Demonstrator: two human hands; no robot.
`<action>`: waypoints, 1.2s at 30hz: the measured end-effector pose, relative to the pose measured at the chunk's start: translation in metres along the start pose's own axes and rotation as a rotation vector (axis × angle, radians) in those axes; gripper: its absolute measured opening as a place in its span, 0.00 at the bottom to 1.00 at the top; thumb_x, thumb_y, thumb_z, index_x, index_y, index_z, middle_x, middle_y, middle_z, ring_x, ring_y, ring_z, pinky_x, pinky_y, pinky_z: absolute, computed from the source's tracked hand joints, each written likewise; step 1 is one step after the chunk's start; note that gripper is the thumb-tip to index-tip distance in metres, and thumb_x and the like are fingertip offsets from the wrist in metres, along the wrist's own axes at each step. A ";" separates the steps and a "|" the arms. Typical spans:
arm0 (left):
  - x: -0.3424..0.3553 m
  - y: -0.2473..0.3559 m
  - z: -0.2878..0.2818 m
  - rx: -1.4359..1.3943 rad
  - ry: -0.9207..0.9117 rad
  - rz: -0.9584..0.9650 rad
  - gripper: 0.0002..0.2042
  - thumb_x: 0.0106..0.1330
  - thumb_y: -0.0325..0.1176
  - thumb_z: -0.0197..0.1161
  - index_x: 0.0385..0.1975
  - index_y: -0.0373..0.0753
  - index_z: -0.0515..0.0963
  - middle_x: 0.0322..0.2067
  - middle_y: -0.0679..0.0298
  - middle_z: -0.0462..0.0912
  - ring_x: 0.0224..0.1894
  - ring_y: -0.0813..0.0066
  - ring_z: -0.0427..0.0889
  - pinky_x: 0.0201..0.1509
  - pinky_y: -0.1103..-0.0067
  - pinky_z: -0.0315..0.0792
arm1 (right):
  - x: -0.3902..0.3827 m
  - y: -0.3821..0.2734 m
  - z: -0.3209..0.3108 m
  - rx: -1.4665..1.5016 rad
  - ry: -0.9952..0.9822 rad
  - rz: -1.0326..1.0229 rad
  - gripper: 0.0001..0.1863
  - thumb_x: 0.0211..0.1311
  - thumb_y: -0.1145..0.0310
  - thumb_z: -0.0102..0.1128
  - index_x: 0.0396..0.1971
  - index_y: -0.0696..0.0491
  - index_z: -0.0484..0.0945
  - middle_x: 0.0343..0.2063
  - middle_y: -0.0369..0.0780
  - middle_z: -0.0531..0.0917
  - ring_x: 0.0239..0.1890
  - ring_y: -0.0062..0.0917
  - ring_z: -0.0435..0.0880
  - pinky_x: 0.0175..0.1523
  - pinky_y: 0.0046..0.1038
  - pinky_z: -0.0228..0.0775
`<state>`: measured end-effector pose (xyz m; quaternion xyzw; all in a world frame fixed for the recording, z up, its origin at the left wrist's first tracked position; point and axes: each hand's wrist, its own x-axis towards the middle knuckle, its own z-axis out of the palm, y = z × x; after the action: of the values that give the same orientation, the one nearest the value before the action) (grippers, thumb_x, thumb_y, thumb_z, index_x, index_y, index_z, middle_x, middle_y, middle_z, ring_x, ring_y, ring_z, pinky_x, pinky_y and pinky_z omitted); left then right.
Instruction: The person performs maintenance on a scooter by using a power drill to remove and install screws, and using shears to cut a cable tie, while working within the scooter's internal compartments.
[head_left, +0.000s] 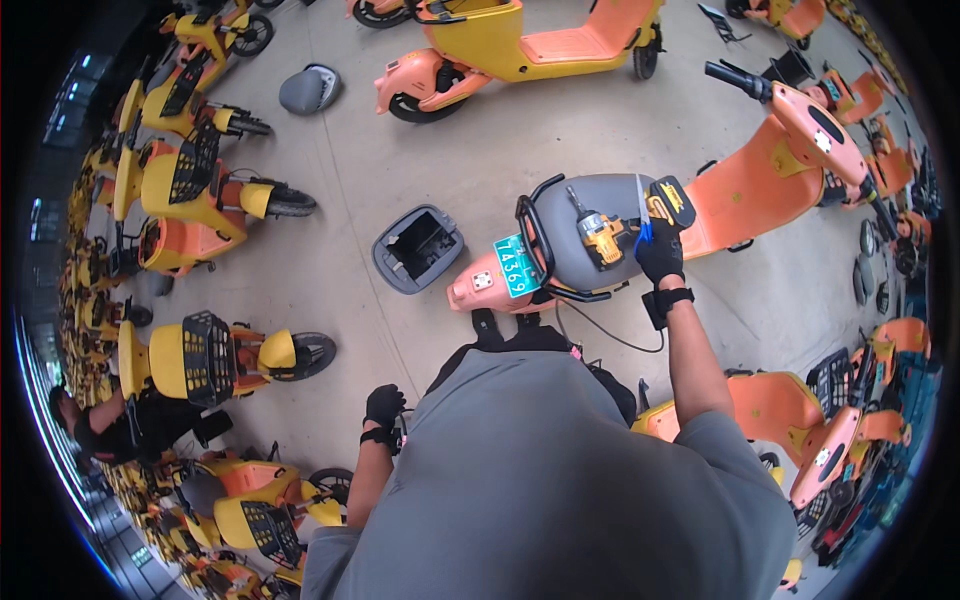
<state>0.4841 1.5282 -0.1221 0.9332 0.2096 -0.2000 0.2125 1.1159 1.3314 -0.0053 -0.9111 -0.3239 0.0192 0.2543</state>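
Observation:
My right hand (660,254), in a black glove, reaches over the grey seat (570,236) of an orange scooter (735,212). Its fingers close at the blue handles of a pair of scissors (644,232), whose blade points away from me. Beside it on the seat lies a yellow and black cordless driver (602,238), its bit toward the far left and its battery (671,203) by my fingers. Low at my left side hangs my left hand (385,405), also black-gloved, with the fingers curled; their inside is hidden.
An open grey storage bin (418,249) sits on the floor left of the scooter's tail. Farther off lies a loose grey seat (310,90). A black cable (625,345) loops below the scooter. Yellow scooters (215,358) line the left, where a person (125,420) is; more stand right and ahead.

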 end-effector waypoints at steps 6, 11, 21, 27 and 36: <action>-0.013 0.054 -0.003 -0.310 0.063 -0.516 0.08 0.46 0.34 0.64 0.17 0.38 0.73 0.22 0.54 0.78 0.30 0.54 0.77 0.32 0.65 0.71 | 0.036 0.020 -0.012 -0.140 -0.279 -0.392 0.16 0.46 0.74 0.52 0.40 0.54 0.74 0.40 0.46 0.75 0.46 0.43 0.71 0.52 0.39 0.63; -0.029 0.086 0.013 -0.357 0.135 -0.555 0.09 0.45 0.36 0.64 0.17 0.38 0.74 0.21 0.52 0.78 0.29 0.50 0.77 0.32 0.63 0.71 | 0.050 0.031 0.004 -0.273 -0.424 -0.642 0.24 0.44 0.73 0.55 0.47 0.53 0.71 0.45 0.45 0.74 0.52 0.41 0.69 0.57 0.39 0.60; -0.032 0.103 0.004 -0.331 0.074 -0.607 0.09 0.49 0.38 0.59 0.18 0.39 0.75 0.24 0.52 0.78 0.31 0.52 0.78 0.35 0.62 0.71 | 0.058 0.031 0.027 -0.588 -0.561 -0.650 0.28 0.44 0.69 0.60 0.51 0.51 0.68 0.39 0.40 0.76 0.46 0.33 0.72 0.52 0.33 0.63; -0.015 0.089 -0.025 -0.250 0.117 -0.545 0.04 0.48 0.28 0.61 0.19 0.37 0.73 0.22 0.55 0.79 0.28 0.59 0.80 0.30 0.70 0.73 | 0.056 0.038 0.034 -0.402 -0.589 -0.588 0.29 0.41 0.69 0.64 0.49 0.52 0.69 0.37 0.43 0.78 0.44 0.35 0.74 0.51 0.34 0.64; 0.008 0.047 -0.036 -0.601 0.073 -0.732 0.01 0.49 0.25 0.61 0.20 0.38 0.76 0.22 0.61 0.81 0.27 0.67 0.82 0.29 0.75 0.75 | 0.048 0.038 0.028 -0.236 -0.451 -0.497 0.16 0.42 0.73 0.58 0.36 0.53 0.75 0.30 0.47 0.78 0.35 0.42 0.76 0.43 0.38 0.67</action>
<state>0.5238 1.5096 -0.0813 0.7018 0.5804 -0.1591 0.3811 1.1707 1.3477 -0.0419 -0.8004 -0.5836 0.1198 0.0665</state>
